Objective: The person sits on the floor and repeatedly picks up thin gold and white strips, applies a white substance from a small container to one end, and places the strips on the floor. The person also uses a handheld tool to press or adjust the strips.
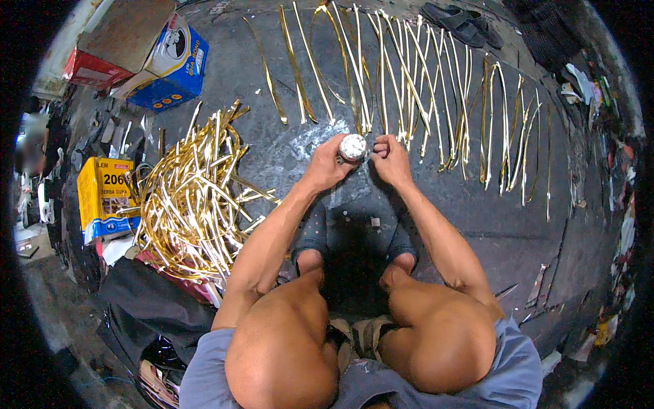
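Note:
My left hand (324,163) is wrapped round the side of a small round can (352,146), whose top is covered in white. Close by on its right, my right hand (391,161) has its fingers curled together; what they hold, if anything, I cannot make out. Beyond both hands, long thin gold strips (417,82) lie spread side by side on a dark floor mat (436,211). Whitish smears (310,143) mark the mat just left of the can. Left of my left arm rises a tangled heap of gold strips (194,198).
An open blue, white and red cardboard box (167,71) stands at the far left. Nearer, a yellow and blue box (107,194) sits against the heap. Black cloth (153,307) lies at the lower left. Dark sandals (463,26) rest at the far right, and scraps line the right edge.

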`<state>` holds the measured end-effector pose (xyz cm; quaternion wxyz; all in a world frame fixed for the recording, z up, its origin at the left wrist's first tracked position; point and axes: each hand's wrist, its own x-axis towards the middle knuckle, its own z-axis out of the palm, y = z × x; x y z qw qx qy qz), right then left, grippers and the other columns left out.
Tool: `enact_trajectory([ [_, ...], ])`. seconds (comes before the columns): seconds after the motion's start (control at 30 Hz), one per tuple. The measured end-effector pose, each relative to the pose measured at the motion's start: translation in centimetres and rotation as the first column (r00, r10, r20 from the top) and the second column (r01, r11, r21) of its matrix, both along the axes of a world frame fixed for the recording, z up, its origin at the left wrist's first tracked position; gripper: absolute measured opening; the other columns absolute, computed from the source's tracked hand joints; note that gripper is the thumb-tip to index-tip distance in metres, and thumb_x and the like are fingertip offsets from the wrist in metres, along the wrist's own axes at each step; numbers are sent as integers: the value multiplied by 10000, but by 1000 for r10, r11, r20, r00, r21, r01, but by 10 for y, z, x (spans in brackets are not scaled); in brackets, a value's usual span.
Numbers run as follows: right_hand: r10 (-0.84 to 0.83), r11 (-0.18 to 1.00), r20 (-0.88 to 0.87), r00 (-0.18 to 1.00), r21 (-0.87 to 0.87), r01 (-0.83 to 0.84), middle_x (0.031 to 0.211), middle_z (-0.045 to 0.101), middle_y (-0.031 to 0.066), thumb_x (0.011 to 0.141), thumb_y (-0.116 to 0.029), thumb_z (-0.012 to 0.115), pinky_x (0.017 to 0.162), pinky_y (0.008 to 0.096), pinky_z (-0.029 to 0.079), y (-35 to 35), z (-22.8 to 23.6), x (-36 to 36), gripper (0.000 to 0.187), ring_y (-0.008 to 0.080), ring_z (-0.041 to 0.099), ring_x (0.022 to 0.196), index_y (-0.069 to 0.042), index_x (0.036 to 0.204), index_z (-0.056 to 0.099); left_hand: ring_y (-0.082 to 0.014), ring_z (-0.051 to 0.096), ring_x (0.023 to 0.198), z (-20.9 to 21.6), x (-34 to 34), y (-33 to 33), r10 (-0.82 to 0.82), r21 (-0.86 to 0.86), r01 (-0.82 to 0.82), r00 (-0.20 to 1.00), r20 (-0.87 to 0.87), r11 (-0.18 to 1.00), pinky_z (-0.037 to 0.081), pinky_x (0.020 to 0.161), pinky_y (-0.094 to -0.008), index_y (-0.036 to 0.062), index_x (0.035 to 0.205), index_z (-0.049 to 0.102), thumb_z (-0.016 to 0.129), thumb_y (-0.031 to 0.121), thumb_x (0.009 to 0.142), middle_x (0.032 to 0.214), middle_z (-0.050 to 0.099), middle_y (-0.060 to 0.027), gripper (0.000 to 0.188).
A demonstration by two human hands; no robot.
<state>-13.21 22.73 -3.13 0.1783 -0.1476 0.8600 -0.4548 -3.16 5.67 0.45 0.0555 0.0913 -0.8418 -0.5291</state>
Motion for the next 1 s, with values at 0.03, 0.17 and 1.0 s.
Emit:
enact_trajectory([
  [0.03, -15, 1000, 49, 999, -9, 15, 960, 691, 123, 752, -24, 700, 798, 377, 562, 1, -16, -5, 396, 257, 687, 850, -17, 1139, 623, -301, 677, 1097, 3, -2, 1, -10, 23, 9, 1000, 26, 1000, 518, 969, -389, 39, 1229, 605, 793, 64, 749, 1147, 690, -163, 516],
  [0.17, -103, 986, 65, 993, -124, 110, 780, 683, 39, 763, -23, 639, 697, 327, 518, -10, -51, -13, 179, 160, 650, 722, -74, 928, 686, -348, 650, 1124, -2, -4, 0, -34, -48, 31, 997, -72, 998, 511, 972, -409, 42, 1227, 599, 774, 60, 753, 1149, 679, -182, 506],
  [1.0, 65, 662, -382, 922, -675, -327, 1256, 633, 93, 936, -29, 633, 923, 250, 509, 58, 353, -205, 405, 149, 621, 1045, 69, 1326, 588, -378, 552, 1243, 7, 0, -13, 14, -234, -42, 993, -117, 971, 469, 1053, -415, 66, 1299, 577, 752, 96, 728, 1277, 598, -180, 598],
])
